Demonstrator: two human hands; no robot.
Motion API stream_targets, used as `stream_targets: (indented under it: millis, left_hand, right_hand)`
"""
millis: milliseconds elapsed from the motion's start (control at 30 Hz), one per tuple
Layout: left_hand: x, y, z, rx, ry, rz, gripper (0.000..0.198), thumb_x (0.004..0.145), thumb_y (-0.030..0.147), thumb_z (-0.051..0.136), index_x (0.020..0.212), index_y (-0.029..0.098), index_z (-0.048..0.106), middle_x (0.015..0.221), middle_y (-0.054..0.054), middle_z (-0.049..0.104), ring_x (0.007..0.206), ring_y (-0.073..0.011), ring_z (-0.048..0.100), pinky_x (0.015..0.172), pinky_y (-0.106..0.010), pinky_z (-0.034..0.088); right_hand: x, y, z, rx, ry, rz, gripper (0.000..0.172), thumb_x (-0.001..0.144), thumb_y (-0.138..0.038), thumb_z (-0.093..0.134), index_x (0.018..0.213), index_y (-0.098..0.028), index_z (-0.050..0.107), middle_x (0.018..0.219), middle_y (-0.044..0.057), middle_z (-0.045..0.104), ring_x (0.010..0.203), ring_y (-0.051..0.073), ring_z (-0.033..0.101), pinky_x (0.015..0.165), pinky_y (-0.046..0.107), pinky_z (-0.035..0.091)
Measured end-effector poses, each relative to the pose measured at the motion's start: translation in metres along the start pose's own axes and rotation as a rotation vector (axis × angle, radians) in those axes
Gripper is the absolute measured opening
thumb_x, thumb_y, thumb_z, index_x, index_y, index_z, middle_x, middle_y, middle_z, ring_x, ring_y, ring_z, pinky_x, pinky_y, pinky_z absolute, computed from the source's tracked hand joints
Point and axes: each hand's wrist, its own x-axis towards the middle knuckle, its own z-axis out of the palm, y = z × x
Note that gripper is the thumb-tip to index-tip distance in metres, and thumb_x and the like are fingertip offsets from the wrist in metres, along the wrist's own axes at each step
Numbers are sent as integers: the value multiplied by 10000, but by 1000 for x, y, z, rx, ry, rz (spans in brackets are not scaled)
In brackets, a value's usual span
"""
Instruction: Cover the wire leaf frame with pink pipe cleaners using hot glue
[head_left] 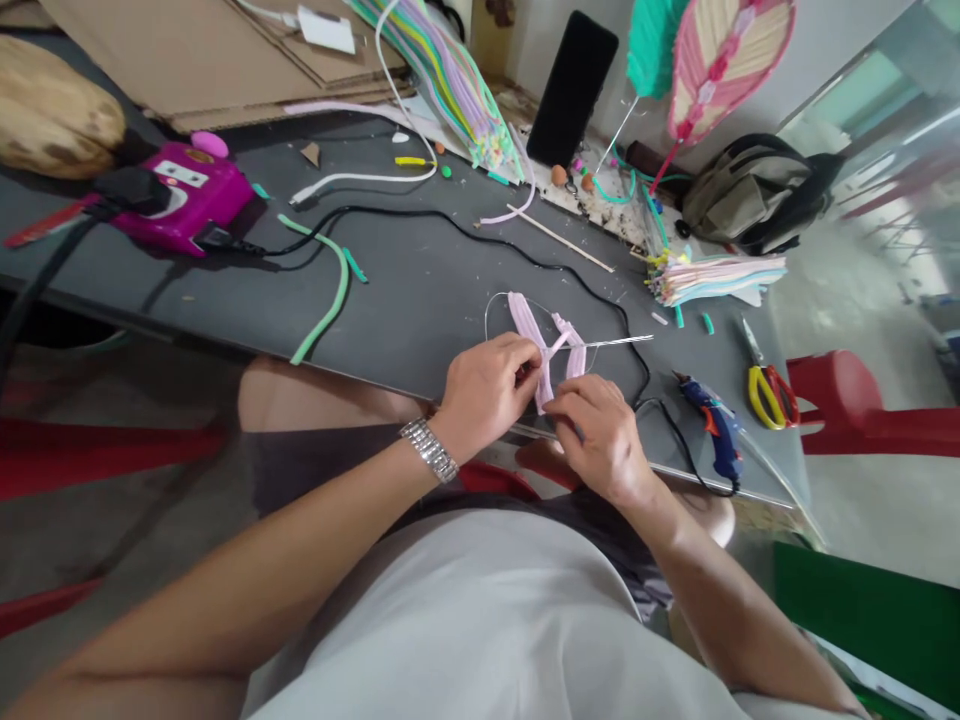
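Near the table's front edge, a thin wire frame [486, 318] carries rows of pink pipe cleaners [527, 318], with a wire stem [619, 342] sticking out to the right. My left hand [491, 385] pinches the pink pipe cleaners near the middle of the frame, its fingers curled together. At their lower end my right hand [600, 432] has thumb and fingertips closed on the same pink strip. The exact contact under the fingers is partly hidden. A glue gun [712, 425] lies right of my right hand, and scissors [769, 390] with yellow and red handles lie beyond it.
A black cable [465, 215] snakes across the table from a purple power socket box [187, 195]. Bundles of pipe cleaners [450, 90], a leaning phone [572, 85], a wooden stick [562, 240] and a finished pink leaf [731, 60] stand or lie behind. A green pipe cleaner [334, 295] lies left.
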Motion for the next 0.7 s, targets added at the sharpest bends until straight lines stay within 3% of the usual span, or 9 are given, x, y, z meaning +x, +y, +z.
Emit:
stream_targets:
  millis: [233, 700]
  left_hand:
    - [0, 1, 3, 76, 4, 27, 122, 947, 139, 620, 842, 186, 658, 857, -16, 730, 735, -149, 641, 629, -271, 383]
    - [-1, -1, 5, 126, 10, 41, 138, 948, 127, 613, 830, 193, 639, 816, -6, 705, 709, -150, 603, 627, -285, 356]
  right_hand:
    - [-26, 3, 8, -163, 86, -142, 201, 949, -73, 588, 1017, -188, 738, 953, 72, 692, 855, 196, 594, 752, 354, 412]
    - [-29, 4, 11, -278, 67, -222, 224, 959, -114, 604, 1131, -189, 725, 962, 83, 687, 888, 201, 586, 780, 353, 419]
